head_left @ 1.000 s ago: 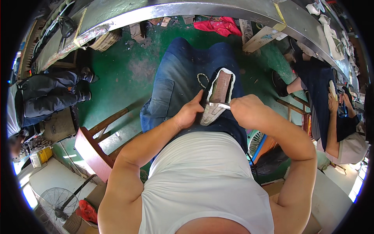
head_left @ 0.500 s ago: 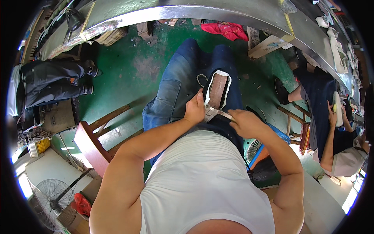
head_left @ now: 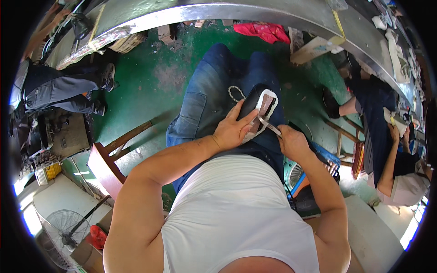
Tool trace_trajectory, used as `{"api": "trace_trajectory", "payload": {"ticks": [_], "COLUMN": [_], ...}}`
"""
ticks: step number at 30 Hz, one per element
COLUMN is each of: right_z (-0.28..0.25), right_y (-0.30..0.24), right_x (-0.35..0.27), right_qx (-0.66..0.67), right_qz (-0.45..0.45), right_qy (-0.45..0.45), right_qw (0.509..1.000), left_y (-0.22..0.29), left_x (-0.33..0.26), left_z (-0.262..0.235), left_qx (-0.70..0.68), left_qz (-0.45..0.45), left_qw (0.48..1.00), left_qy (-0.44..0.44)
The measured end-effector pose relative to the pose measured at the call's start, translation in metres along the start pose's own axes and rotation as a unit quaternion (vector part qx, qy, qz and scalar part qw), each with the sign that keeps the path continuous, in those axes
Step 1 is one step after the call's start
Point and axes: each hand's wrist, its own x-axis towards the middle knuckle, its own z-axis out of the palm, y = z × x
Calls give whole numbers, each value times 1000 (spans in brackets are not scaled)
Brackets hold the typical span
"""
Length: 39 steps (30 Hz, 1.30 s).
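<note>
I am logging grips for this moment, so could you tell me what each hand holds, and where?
The left hand clasps the shoe by its side, sole up on the lap. The right hand grips a slim metal tool by its near end.

Person wears a white sleeveless top (head_left: pixel 236 214), arms bare to the shoulder, w/ faded blue jeans (head_left: pixel 205 100), seams and a patch-like panel visible on the left thigh.

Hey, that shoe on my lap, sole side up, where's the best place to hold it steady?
Grip the shoe across its near end, coming from your left, much as the left hand does now. It lies lengthwise along your thigh with the sole facing up, so clamping the sides there probably steadies it and leaves the sole free for the metal tool in the right hand.
</note>
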Motion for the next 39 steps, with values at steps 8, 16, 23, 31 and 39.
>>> {"api": "trace_trajectory", "payload": {"ticks": [8,16,23,31,39], "right_z": [-63,-29,-35,-14,40], "right_y": [-20,-17,-46,-29,-16], "right_x": [31,53,24,-8,-54], "right_qx": [212,29,233,207,461], "right_qz": [103,69,69,108,201], "right_qy": [-33,-69,-28,-66,79], "right_qw": [971,995,970,970,861], "left_y": [14,4,6,16,62], "left_x": [25,-11,-8,8,65], "left_z": [-32,-7,-22,-58,-168], "left_qx": [32,-1,-222,-212,4], "left_qz": [-102,-106,-237,-247,23], "left_qw": [980,988,944,924,998], "left_qy": [-170,-112,-64,-201,-63]}}
